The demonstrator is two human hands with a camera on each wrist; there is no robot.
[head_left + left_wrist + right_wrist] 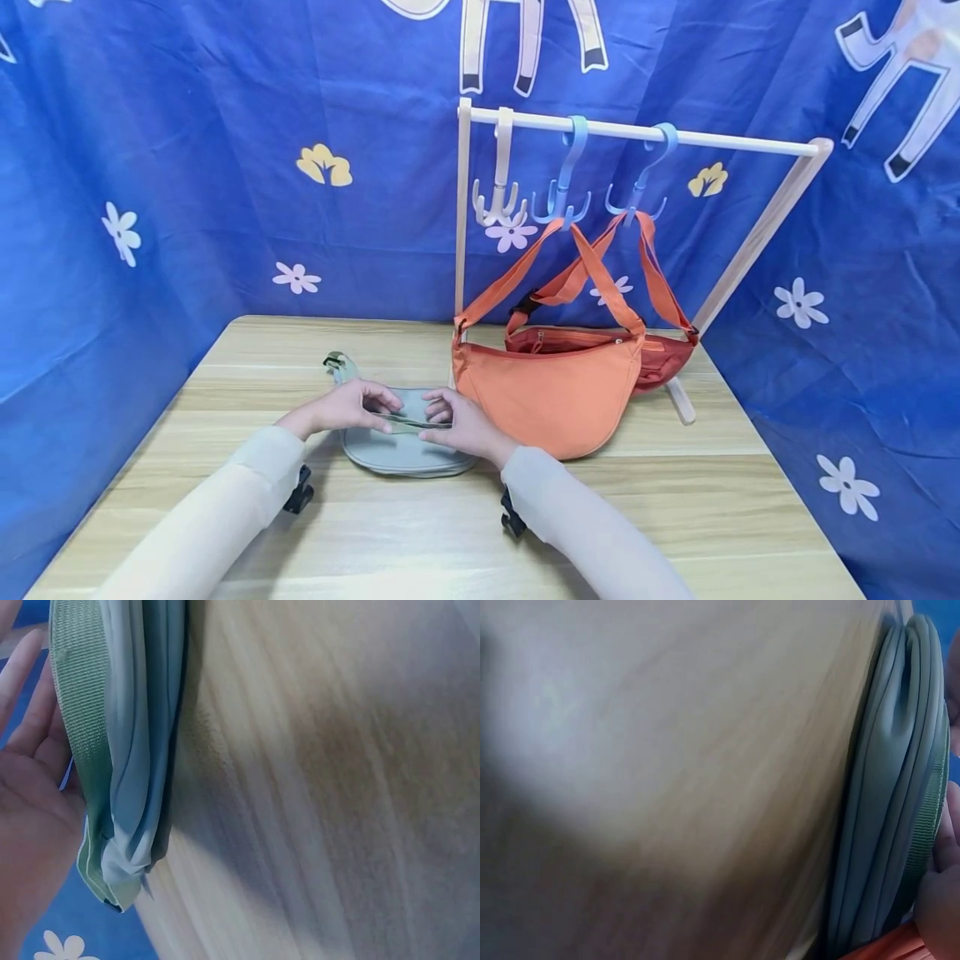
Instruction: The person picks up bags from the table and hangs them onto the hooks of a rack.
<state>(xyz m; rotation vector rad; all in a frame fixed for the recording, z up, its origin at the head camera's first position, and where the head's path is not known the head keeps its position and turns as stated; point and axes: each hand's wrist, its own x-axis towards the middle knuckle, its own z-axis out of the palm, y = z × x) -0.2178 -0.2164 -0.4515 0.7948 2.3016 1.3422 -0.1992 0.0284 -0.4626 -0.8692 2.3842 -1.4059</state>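
In the head view both hands are over a grey-green shoulder bag (408, 457) lying on the table, its green webbing strap folded across its top. My left hand (348, 408) is at the strap's left part, thumb apart from loosely bent fingers. From the right, my right hand (472, 429) reaches the other part, thumb at the webbing and fingers bent beyond it. The left wrist view shows the green strap (82, 697) along the bag's folded layers, beside relaxed fingers. In the right wrist view, fingers (949, 817) lie right against the webbing.
An orange bag (555, 404) and a dark red bag (660, 358) hang by their straps from blue hooks (566, 196) on a rack (750, 148). A white hook (501, 175) hangs left of them. The rack stands on the wooden table (405, 542) before blue curtains.
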